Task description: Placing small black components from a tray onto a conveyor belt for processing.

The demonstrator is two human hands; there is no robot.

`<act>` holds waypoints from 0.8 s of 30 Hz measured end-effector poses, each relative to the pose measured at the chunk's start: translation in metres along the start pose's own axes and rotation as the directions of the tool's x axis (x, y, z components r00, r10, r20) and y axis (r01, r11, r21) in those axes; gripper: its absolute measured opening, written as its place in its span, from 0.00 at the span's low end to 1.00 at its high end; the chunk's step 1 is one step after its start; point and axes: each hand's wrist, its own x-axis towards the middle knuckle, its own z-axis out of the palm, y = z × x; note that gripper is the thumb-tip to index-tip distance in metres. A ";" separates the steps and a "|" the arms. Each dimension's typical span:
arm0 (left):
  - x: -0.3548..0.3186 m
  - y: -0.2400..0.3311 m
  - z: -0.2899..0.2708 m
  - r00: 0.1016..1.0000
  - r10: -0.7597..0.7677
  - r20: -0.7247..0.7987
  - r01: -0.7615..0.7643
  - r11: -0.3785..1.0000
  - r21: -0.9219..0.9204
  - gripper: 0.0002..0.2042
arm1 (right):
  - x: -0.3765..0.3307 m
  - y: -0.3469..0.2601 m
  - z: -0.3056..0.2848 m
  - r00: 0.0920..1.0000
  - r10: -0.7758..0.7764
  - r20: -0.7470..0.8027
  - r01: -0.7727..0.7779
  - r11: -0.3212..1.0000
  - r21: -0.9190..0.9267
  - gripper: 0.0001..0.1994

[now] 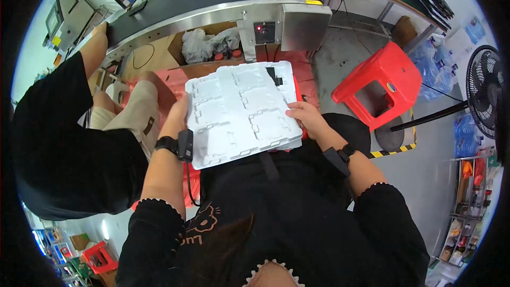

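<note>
A white moulded tray (234,109) with rows of shallow recesses lies over my lap, tilted slightly. Beneath it, and turned at an angle, another white tray (287,74) shows at the upper right, with a small black piece (274,76) on it. My left hand (180,111) grips the upper tray's left edge, its fingers mostly hidden under it. At the right edge my right hand (307,116) is closed on the same tray, thumb on top. Whether its hidden fingers also hold the lower tray cannot be told.
A conveyor belt (223,1) with a metal control box (304,27) runs ahead. A co-worker in a black top (79,154) sits close at my left, one hand on the conveyor's end. To the right are a red stool (380,82) and a black fan (484,93).
</note>
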 end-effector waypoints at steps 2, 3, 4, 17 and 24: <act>0.026 -0.024 -0.009 0.994 0.039 0.100 -0.054 0.988 0.145 0.25 | 0.000 0.012 -0.001 0.993 -0.050 -0.110 0.086 0.934 0.348 0.23; 0.020 -0.022 0.003 0.996 -0.008 0.086 -0.013 0.972 0.235 0.26 | -0.011 0.007 0.001 0.972 -0.083 -0.220 0.132 0.967 0.216 0.18; 0.008 -0.018 0.019 0.997 -0.048 0.068 0.024 0.945 0.325 0.26 | -0.011 0.019 -0.006 0.968 -0.091 -0.233 0.142 0.966 0.216 0.18; 0.088 -0.119 0.009 0.979 0.094 0.183 -0.194 0.719 0.668 0.17 | 0.016 0.012 -0.023 0.888 0.363 -0.282 -0.457 0.625 -0.633 0.24; 0.051 -0.106 0.017 0.888 0.398 0.230 -0.415 0.477 0.775 0.16 | 0.032 -0.016 -0.028 0.826 0.558 -0.074 -0.369 0.437 -0.820 0.24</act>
